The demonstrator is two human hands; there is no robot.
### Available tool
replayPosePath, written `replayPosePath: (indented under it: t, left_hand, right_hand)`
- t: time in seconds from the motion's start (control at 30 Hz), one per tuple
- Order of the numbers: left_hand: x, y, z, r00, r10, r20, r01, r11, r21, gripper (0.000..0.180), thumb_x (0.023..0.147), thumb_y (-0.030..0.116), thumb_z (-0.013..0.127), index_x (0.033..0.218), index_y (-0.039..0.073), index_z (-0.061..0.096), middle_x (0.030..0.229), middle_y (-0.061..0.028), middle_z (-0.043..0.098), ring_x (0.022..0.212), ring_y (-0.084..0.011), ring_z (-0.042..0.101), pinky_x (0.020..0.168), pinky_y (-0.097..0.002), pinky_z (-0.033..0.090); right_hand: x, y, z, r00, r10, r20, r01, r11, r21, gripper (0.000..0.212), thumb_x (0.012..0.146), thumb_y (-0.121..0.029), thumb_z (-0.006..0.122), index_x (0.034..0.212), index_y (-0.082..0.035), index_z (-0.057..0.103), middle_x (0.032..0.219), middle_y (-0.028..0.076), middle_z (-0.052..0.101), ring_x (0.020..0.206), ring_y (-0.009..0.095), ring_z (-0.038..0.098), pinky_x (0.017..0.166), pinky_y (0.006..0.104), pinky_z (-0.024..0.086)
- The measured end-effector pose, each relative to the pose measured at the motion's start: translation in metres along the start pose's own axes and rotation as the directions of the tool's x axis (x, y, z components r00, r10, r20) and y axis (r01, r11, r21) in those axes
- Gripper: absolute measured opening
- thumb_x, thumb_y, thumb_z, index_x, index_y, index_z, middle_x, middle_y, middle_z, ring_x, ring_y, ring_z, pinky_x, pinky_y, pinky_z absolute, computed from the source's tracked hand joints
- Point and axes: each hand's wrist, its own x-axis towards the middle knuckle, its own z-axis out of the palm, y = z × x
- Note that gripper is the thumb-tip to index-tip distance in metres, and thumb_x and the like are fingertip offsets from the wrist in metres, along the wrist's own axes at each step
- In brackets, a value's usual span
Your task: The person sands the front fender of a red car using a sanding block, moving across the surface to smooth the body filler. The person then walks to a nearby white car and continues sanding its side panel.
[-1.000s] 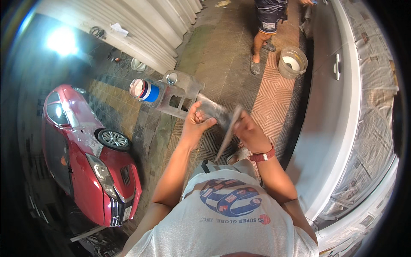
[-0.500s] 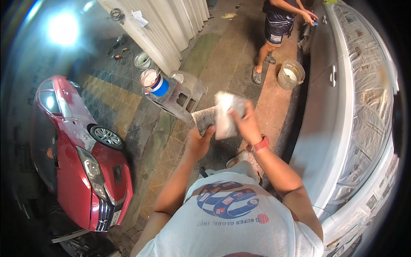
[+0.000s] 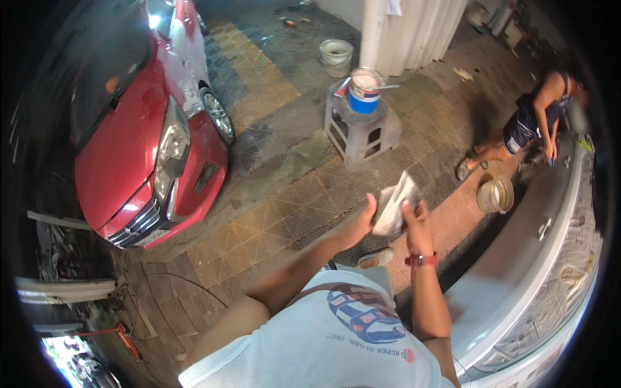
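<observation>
Just ahead of my body, my left hand point(image 3: 356, 226) grips a flat, grey-beige piece point(image 3: 386, 196), its thumb pointing up along the near side. Against it leans a pale, thin, flat piece point(image 3: 405, 192) with a pointed upper corner, pinched by the thumb and fingers of my right hand point(image 3: 417, 227). The two pieces overlap and seem to touch. Pale smears show on them, but motion blur hides their exact kind. A red watch point(image 3: 422, 260) is on my right wrist.
Ahead stands a grey plastic stool point(image 3: 357, 141) bearing an open blue-and-white can point(image 3: 364, 103). A red car point(image 3: 123, 187) is at left; a silver car point(image 3: 511, 252) with paper-masked windows is at right. Beside it are a bucket point(image 3: 495, 195) and a bending person point(image 3: 540, 119).
My view has swung left, so the stool and silver car appear farther right. The right-hand piece has tilted from broad face to narrow and now overlaps the left-hand piece. The other person bends lower.
</observation>
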Motion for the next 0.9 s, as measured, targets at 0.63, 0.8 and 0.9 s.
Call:
replayPosePath:
  t: [0.63,0.8,0.9]
  left_hand:
    - [-0.032,0.013,-0.076,0.969,0.223,-0.11,-0.189,0.949,0.254,0.028,0.108,0.021,0.066,0.124,-0.002,0.07,0.105,-0.0019,0.074,0.096,-0.0094,0.063,0.087,-0.0305,0.051]
    - [-0.031,0.027,-0.072,0.983,0.18,-0.03,-0.146,0.876,0.459,0.032,0.105,0.026,0.07,0.121,-0.002,0.07,0.101,-0.004,0.074,0.094,-0.0117,0.063,0.085,-0.0339,0.052]
    - [-0.032,0.03,-0.059,0.964,0.248,-0.095,-0.199,0.913,0.357,0.033,0.106,0.027,0.069,0.121,-0.003,0.07,0.102,-0.0047,0.075,0.092,-0.0129,0.064,0.085,-0.035,0.052]
  right_hand:
    - [0.031,-0.01,0.048,0.964,-0.202,-0.17,0.207,0.978,0.012,0.034,0.101,-0.024,0.075,0.124,-0.002,0.062,0.113,0.009,0.072,0.102,0.019,0.069,0.087,0.0345,0.058]
    - [0.026,-0.009,0.053,0.961,-0.276,-0.019,0.245,0.88,-0.407,0.04,0.1,-0.017,0.075,0.132,0.0,0.059,0.12,0.011,0.07,0.113,0.017,0.064,0.099,0.0352,0.053]
    - [0.021,-0.006,0.053,0.964,-0.231,-0.127,0.169,0.912,-0.375,0.045,0.098,-0.02,0.077,0.135,0.0,0.059,0.119,0.011,0.071,0.111,0.018,0.065,0.098,0.0358,0.053]
